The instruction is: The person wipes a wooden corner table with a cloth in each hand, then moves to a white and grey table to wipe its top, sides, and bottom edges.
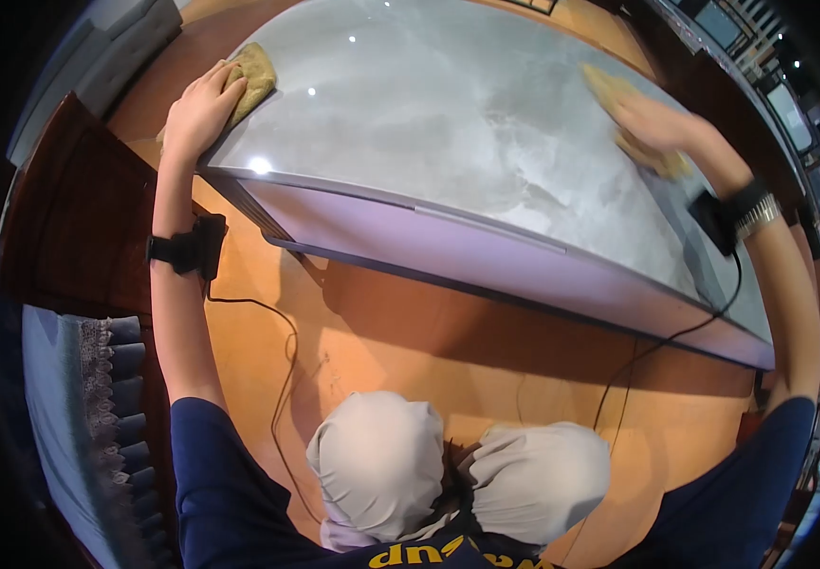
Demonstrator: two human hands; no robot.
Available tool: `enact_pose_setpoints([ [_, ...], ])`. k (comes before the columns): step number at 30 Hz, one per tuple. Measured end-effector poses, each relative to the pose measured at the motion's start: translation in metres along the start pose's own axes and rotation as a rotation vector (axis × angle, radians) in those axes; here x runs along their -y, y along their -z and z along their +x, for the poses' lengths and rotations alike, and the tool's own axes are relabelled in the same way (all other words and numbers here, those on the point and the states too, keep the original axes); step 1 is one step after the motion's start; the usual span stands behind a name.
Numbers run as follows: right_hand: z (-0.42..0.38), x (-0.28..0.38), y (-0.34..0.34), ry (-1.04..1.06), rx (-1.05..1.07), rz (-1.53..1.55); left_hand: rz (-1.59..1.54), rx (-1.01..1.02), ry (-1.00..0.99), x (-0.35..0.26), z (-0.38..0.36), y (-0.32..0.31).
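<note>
A low table with a glossy grey marbled top (410, 123) stretches in front of me. At its left edge, my left hand (203, 109) is closed over a folded yellowish cloth (256, 81), which rests on the corner of the top. Toward the far right of the table, my right hand (652, 121) presses on a second yellowish cloth (607, 87). That hand and its cloth are blurred by motion, and part of the cloth shows below the palm. Both palms hide some of the cloth beneath them.
A dark wooden piece of furniture (78, 209) stands close on the left, with a blue ruffled cover (68, 398) below it. A grey sofa (97, 66) is at the upper left. Black cables (293, 360) run from bands on both wrists. The table's drawer front (448, 242) faces my knees.
</note>
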State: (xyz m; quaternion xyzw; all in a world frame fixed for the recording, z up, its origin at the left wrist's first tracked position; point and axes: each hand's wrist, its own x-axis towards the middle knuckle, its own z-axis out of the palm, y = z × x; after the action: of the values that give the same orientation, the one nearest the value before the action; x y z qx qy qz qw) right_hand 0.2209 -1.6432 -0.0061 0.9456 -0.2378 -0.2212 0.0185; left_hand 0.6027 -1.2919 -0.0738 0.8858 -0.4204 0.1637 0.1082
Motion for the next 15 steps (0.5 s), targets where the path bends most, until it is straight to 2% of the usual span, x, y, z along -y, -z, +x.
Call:
enact_pose_setpoints([
  [2, 0.029, 0.06, 0.015, 0.065, -0.031, -0.056, -0.073, -0.006, 0.066, -0.005, -0.002, 0.004],
  [4, 0.017, 0.127, 0.032, 0.255, -0.012, -0.006, -0.089, -0.056, 0.005, 0.012, 0.005, -0.007],
  [6, 0.012, 0.155, 0.01, 0.596, -0.265, 0.087, -0.192, -0.037, 0.074, 0.018, 0.006, -0.011],
  [8, -0.037, 0.203, 0.01, 0.81, -0.254, -0.543, -0.195, -0.043, 0.126, 0.012, 0.005, -0.009],
  [10, -0.068, 0.22, -0.032, 0.659, -0.527, -0.091, -0.144, -0.028, 0.202, 0.009, 0.004, -0.006],
  [12, -0.082, 0.214, -0.065, 0.713, -0.773, -0.322, -0.117, -0.066, 0.218, 0.002, -0.003, -0.003],
  [15, -0.097, 0.187, -0.114, 0.546, -0.754, -0.811, -0.215, -0.334, 0.213, -0.007, -0.021, -0.001],
])
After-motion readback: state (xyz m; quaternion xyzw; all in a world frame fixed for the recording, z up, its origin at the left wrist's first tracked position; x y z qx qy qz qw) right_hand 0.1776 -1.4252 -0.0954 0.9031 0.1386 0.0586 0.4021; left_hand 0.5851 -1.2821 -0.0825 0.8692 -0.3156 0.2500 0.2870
